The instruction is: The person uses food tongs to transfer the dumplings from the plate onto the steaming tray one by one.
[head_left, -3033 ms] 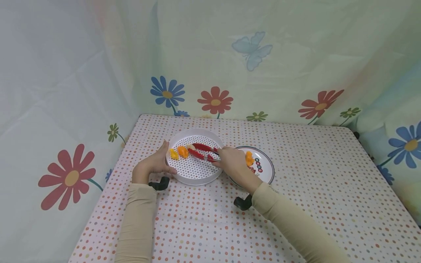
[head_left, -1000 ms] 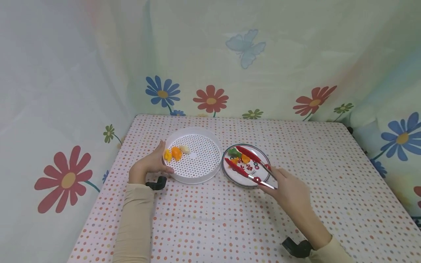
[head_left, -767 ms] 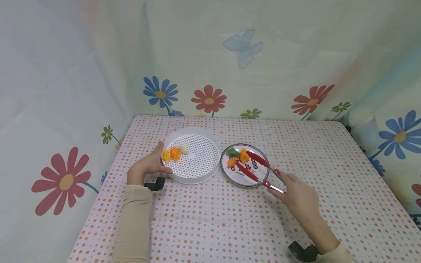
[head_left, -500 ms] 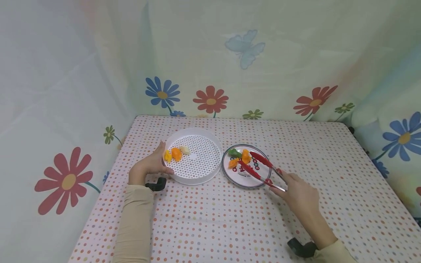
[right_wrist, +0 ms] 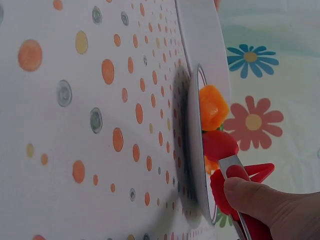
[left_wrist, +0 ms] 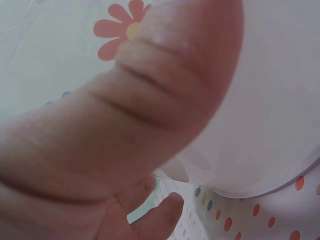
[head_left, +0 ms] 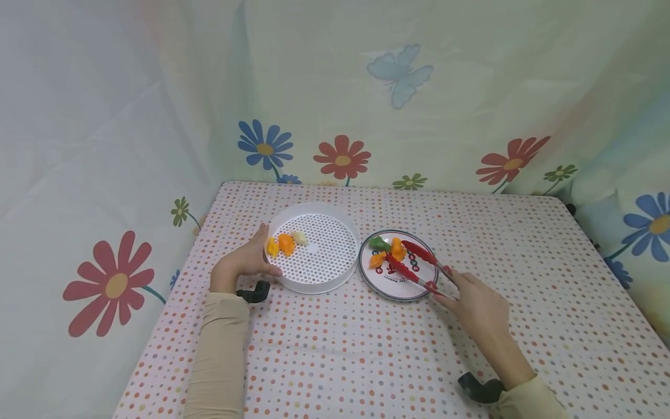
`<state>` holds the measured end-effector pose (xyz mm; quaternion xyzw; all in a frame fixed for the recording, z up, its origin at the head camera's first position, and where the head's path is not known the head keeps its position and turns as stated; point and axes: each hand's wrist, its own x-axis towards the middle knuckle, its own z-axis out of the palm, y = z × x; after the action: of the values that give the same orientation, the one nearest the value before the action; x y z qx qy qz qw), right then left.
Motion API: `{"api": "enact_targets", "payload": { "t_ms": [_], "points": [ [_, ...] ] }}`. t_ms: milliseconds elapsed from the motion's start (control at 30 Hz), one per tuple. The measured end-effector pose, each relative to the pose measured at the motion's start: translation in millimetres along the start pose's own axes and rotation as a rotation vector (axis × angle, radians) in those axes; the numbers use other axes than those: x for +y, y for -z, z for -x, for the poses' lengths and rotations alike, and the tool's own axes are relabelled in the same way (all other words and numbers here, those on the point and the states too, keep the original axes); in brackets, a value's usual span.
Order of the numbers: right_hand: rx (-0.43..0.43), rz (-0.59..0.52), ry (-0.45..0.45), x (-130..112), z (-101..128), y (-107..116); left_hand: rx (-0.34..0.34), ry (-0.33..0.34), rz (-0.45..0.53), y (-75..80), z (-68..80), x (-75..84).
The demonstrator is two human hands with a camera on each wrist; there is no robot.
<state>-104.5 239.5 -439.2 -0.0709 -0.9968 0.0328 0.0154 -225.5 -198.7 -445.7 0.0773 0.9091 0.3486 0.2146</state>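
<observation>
My left hand [head_left: 245,263] grips the left side of a round white sieve [head_left: 327,286], thumb toward the front and fingers farther back. In the sieve lie a yellow piece [head_left: 273,247], an orange pepper-like piece [head_left: 286,244] and a pale piece [head_left: 300,237]. My right hand [head_left: 478,305] holds red-tipped metal tongs [head_left: 421,254] over a round plate [head_left: 389,289]. The tong tips are spread, close to an orange pepper-like piece [head_left: 398,249] and a smaller orange piece [head_left: 377,260]. A green piece [head_left: 379,244] lies behind them. Whether the tips touch anything is unclear.
Sieve and plate stand almost side by side on a dotted tablecloth [head_left: 335,361]. A flowered curtain [head_left: 314,87] closes off the back and sides. Each wrist carries a black camera mount, such as the right one [head_left: 480,389].
The tongs have left the sieve, where the pale piece now lies, and moved right to the plate. Their tips are spread wider. The left hand stays on the sieve.
</observation>
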Motion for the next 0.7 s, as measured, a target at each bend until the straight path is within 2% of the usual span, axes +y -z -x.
{"api": "enact_targets", "payload": {
  "t_ms": [300, 567, 700],
  "points": [
    [0.006, -0.026, -0.014, 3.1, 0.2, -1.6, -0.007, 0.013, 0.001, 0.8, 0.4, -0.5],
    [0.058, -0.033, -0.011, 11.8, 5.9, 3.3, 0.001, 0.016, 0.007, 1.1, 0.4, 0.4],
    [0.056, -0.022, -0.008, 11.4, 5.3, 5.6, -0.002, 0.020, 0.000, 1.1, 0.7, 0.3]
  ]
}}
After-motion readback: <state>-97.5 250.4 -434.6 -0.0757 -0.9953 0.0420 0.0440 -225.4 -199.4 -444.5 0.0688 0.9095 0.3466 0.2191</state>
